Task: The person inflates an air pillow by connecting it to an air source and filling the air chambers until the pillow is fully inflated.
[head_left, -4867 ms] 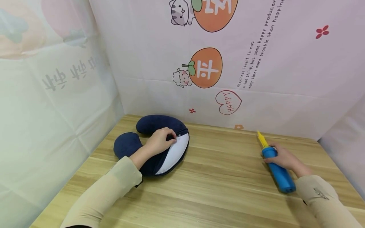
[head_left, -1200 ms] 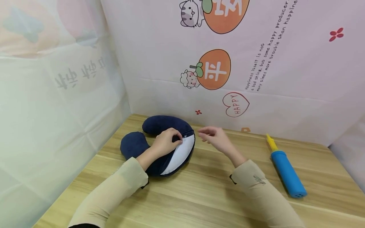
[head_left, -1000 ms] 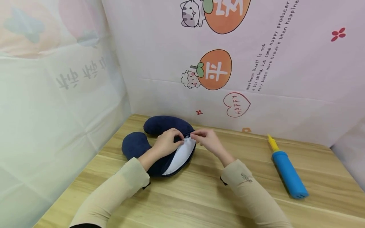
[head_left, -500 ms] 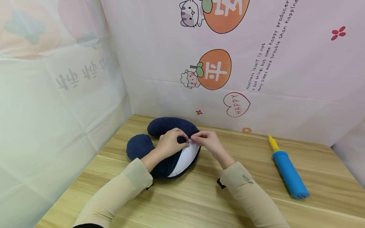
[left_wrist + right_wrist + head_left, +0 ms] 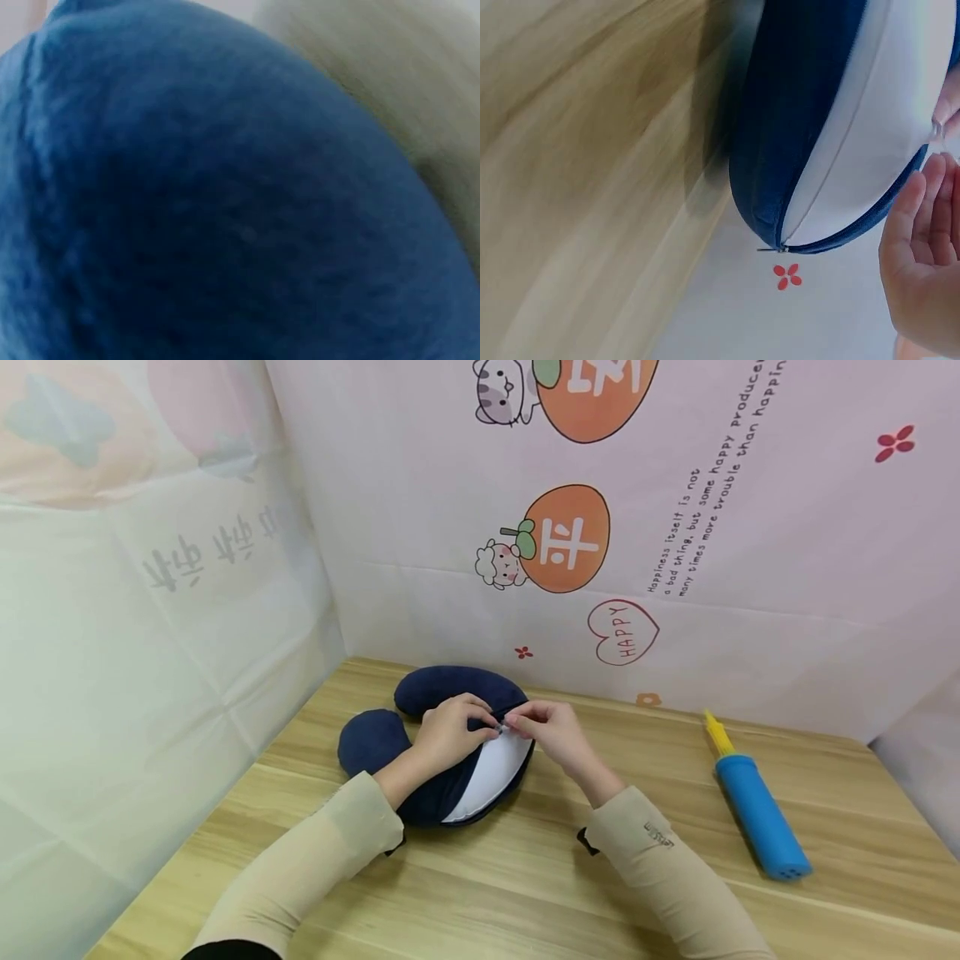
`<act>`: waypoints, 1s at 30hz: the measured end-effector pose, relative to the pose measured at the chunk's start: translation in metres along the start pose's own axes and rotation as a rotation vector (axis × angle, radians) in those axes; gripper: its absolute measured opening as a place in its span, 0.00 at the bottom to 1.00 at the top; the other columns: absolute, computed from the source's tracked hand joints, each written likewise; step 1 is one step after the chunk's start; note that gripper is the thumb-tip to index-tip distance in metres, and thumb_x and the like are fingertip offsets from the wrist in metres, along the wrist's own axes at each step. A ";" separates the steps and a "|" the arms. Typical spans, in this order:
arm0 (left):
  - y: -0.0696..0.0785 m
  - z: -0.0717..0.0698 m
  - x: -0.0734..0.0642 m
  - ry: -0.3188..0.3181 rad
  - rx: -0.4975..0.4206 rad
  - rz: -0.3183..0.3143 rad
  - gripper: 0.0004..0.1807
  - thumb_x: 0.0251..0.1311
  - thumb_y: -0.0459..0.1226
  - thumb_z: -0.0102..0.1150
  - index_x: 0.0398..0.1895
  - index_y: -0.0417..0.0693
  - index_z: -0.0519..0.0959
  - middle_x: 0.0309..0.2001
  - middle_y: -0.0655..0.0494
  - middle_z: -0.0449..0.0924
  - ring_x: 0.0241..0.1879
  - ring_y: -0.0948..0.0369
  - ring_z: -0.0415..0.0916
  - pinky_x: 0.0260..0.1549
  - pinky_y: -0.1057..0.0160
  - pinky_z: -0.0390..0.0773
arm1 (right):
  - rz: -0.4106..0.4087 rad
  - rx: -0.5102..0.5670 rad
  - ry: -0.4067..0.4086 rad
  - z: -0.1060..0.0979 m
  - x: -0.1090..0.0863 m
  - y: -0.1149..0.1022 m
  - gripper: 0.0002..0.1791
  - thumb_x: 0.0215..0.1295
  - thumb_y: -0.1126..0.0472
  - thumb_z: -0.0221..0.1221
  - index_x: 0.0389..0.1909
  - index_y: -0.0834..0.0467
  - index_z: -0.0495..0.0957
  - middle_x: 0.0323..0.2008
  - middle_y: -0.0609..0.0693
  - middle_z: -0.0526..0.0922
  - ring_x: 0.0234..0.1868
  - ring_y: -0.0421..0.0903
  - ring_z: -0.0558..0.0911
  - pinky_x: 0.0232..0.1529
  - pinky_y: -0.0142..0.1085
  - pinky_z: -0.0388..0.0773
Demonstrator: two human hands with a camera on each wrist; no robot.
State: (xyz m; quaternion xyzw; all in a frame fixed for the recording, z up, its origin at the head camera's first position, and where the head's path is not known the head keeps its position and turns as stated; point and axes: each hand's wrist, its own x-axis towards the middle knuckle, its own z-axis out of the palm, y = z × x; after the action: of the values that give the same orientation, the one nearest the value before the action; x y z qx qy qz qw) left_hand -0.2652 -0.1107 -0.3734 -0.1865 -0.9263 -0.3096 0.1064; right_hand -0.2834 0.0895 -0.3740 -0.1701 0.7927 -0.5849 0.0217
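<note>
A navy U-shaped neck pillow (image 5: 457,685) lies on the table, its cover unzipped over a white inner bladder (image 5: 487,781). My left hand (image 5: 450,731) reaches across the pillow, thumb and finger pinching a small clear air valve (image 5: 937,133) at the top of the white part. From the other side, my right hand (image 5: 557,735) has its thumb and fingertips on the same valve, fingers curled. The zipper pull (image 5: 769,249) hangs at the end of the opening in the right wrist view. Blue plush of the pillow (image 5: 240,187) fills the left wrist view, hiding the left fingers.
A blue hand pump (image 5: 761,818) with a yellow nozzle (image 5: 718,735) lies on the right of the wooden table (image 5: 525,893). A white printed cloth (image 5: 420,527) rises behind the table and along its left side.
The right hand let go of the pump, leaving it lying on the right, and came over to the valve beside the left hand. The pillow has shifted slightly right.
</note>
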 end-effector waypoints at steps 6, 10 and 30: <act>0.000 0.001 0.001 -0.012 -0.011 0.034 0.04 0.65 0.39 0.70 0.39 0.52 0.90 0.54 0.56 0.82 0.59 0.51 0.75 0.53 0.37 0.68 | -0.503 -0.488 0.128 0.009 -0.003 0.006 0.02 0.64 0.67 0.70 0.36 0.61 0.88 0.35 0.51 0.89 0.35 0.46 0.85 0.37 0.39 0.82; -0.001 0.002 0.002 -0.030 -0.017 0.039 0.03 0.66 0.40 0.69 0.38 0.51 0.88 0.55 0.58 0.82 0.59 0.52 0.75 0.52 0.38 0.67 | -0.827 -0.692 0.181 0.010 -0.001 0.013 0.06 0.58 0.67 0.74 0.35 0.60 0.87 0.35 0.51 0.88 0.37 0.49 0.86 0.38 0.43 0.83; -0.004 -0.003 0.004 -0.074 -0.113 0.043 0.02 0.67 0.36 0.66 0.37 0.48 0.86 0.50 0.57 0.83 0.57 0.52 0.74 0.53 0.37 0.61 | -0.893 -0.428 0.107 0.011 0.003 0.026 0.16 0.44 0.80 0.75 0.36 0.67 0.88 0.38 0.57 0.88 0.42 0.55 0.87 0.45 0.44 0.84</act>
State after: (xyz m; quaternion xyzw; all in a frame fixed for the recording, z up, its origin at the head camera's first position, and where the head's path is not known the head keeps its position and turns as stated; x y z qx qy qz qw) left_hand -0.2705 -0.1142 -0.3719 -0.2232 -0.9065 -0.3518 0.0678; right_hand -0.2898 0.0856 -0.4010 -0.4635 0.7448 -0.3691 -0.3069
